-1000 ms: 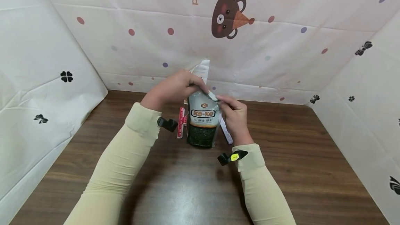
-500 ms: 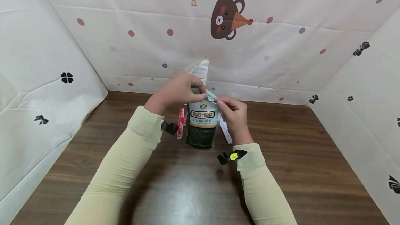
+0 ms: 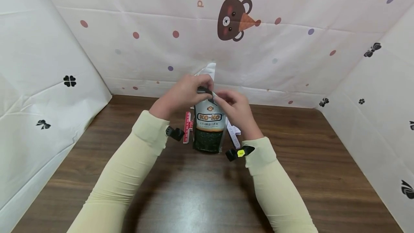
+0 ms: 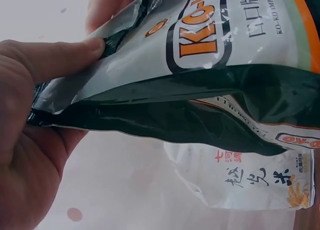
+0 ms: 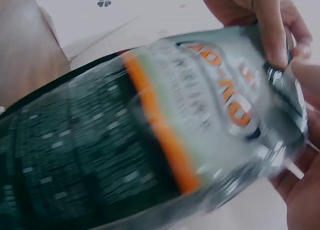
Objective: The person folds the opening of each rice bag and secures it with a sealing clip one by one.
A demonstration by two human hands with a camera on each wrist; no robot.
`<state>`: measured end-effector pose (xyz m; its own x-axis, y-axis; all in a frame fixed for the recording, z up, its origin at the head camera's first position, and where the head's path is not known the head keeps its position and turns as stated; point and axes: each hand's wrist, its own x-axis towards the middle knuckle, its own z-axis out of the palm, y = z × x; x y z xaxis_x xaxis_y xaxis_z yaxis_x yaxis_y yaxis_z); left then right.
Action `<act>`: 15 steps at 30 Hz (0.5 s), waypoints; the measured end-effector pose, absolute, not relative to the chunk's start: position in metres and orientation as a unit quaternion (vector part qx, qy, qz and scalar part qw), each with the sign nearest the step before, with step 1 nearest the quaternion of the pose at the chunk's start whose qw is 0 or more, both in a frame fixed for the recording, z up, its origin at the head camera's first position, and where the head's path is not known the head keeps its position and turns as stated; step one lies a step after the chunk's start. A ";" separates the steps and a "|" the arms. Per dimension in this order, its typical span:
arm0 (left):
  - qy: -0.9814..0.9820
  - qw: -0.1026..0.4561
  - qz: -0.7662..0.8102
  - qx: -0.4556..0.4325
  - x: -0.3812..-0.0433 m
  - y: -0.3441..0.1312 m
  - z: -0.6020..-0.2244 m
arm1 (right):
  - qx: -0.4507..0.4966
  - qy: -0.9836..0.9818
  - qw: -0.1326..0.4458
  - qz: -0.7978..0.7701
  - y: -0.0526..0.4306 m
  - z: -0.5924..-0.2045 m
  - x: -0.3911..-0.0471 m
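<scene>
A KO-KO rice bag point(image 3: 209, 128), silver above and dark green below, stands upright on the table. My left hand point(image 3: 182, 94) pinches the bag's top edge at its left part; in the left wrist view the thumb point(image 4: 75, 55) lies on the front film, with the fingers behind. At the top right, my right hand point(image 3: 237, 109) pinches the folded top edge, close to the left fingertips. The right wrist view shows both hands meeting at the top of the bag point(image 5: 165, 125), blurred there. The fingers behind the bag are mostly hidden.
Behind the bag stands a white rice bag point(image 4: 245, 180) with Chinese writing. A red piece with pale markings point(image 3: 187, 128) lies left of the KO-KO bag, a whitish one point(image 3: 233, 135) right of it. A patterned cloth wall point(image 3: 145, 53) closes off the back of the wooden table point(image 3: 307, 168).
My right hand has moved up and left toward the left hand, along the bag's top edge. My left fingertips have drawn back left from the folded flap. The bag stays in place.
</scene>
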<state>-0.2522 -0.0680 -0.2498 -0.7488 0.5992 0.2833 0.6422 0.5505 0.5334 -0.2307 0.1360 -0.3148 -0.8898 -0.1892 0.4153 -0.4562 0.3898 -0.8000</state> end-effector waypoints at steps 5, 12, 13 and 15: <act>-0.886 0.015 -0.321 -0.334 -0.252 -0.067 -0.248 | 0.213 -0.861 0.125 0.445 0.133 -0.297 -0.235; -0.901 0.013 -0.272 -0.338 -0.252 -0.065 -0.240 | 0.259 -0.869 0.177 0.383 0.132 -0.290 -0.234; -0.902 0.015 -0.262 -0.343 -0.252 -0.065 -0.238 | 0.264 -0.866 0.181 0.384 0.132 -0.291 -0.234; -0.901 0.024 -0.244 -0.357 -0.252 -0.066 -0.237 | 0.272 -0.860 0.186 0.389 0.132 -0.293 -0.234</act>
<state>-0.2521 -0.0660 -0.2365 -0.7439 0.6321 0.2170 0.6552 0.6258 0.4231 -0.2344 0.1317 -0.2929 -0.7831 -0.3232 0.5313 -0.6124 0.5491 -0.5687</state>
